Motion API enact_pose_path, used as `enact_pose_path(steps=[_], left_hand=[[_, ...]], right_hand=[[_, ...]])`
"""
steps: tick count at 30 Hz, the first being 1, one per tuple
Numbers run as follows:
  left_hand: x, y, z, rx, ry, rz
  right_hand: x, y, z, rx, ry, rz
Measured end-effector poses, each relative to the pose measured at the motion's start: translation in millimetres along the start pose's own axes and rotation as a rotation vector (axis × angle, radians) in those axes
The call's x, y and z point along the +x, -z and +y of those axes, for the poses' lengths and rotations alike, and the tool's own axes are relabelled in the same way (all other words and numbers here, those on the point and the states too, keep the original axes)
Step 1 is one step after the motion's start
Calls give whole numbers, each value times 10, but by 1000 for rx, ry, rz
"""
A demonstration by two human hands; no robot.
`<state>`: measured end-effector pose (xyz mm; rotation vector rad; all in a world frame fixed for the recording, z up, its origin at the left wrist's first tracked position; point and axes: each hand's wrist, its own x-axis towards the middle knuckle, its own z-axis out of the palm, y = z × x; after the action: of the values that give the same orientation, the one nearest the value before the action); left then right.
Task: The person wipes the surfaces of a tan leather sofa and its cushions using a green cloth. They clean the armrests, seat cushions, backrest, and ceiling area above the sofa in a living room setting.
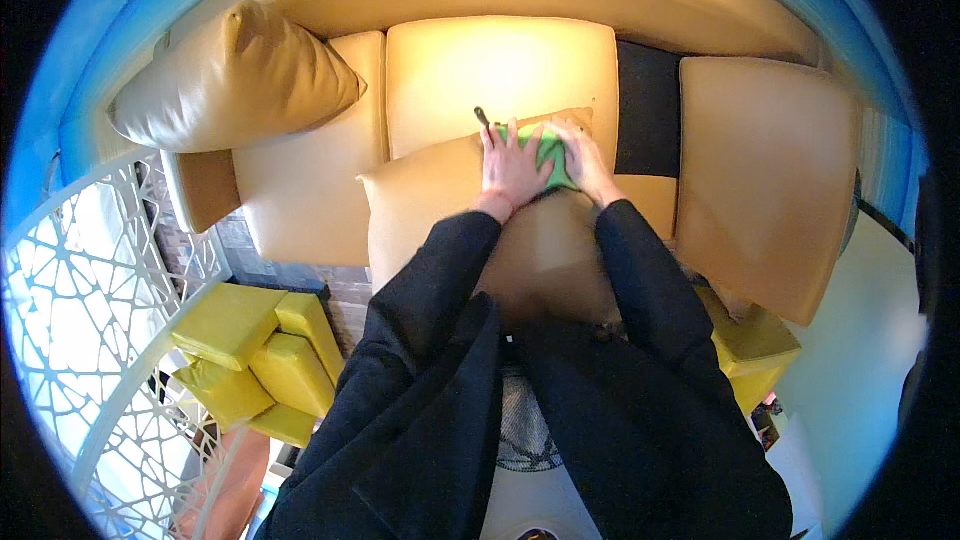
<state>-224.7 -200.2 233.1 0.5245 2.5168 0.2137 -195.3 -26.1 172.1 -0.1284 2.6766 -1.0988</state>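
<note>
A green cloth (556, 159) lies on a large tan leather cushion (420, 202), which rests across the seat of a tan sofa. My left hand (514, 165) is spread over the cloth's left part, its palm down. On the cloth's right edge lies my right hand (583, 159), its fingers bent over the fabric; whether it grips the cloth I cannot tell. A short dark handle-like object (481, 117) sticks up beside my left fingertips; its lower part is hidden.
A big tan pillow (247, 90) leans at the sofa's left. To the right, a loose seat cushion (765, 165) sits beside a dark exposed base (648, 109). A yellow armchair (262, 360) and a white lattice partition (97, 300) stand at lower left.
</note>
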Motion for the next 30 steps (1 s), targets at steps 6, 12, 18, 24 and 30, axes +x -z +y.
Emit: enact_pose_path(steps=[6, 12, 18, 24, 30], left_hand=[[-1305, 43, 181, -105, -173, 93], [-2379, -50, 151, -119, -158, 22], [-1792, -28, 366, -42, -200, 141], [-1619, -121, 631, -239, -446, 140], [-2496, -260, -233, -26, -313, 24]], right_hand=[[-1006, 269, -966, -68, 6, -138], [-1796, 161, -1646, -152, 128, -106], [-1511, 270, -1178, -259, -28, 27], [-1318, 253, -1127, 66, -267, 85], [-1635, 38, -1816, -181, 266, -64]])
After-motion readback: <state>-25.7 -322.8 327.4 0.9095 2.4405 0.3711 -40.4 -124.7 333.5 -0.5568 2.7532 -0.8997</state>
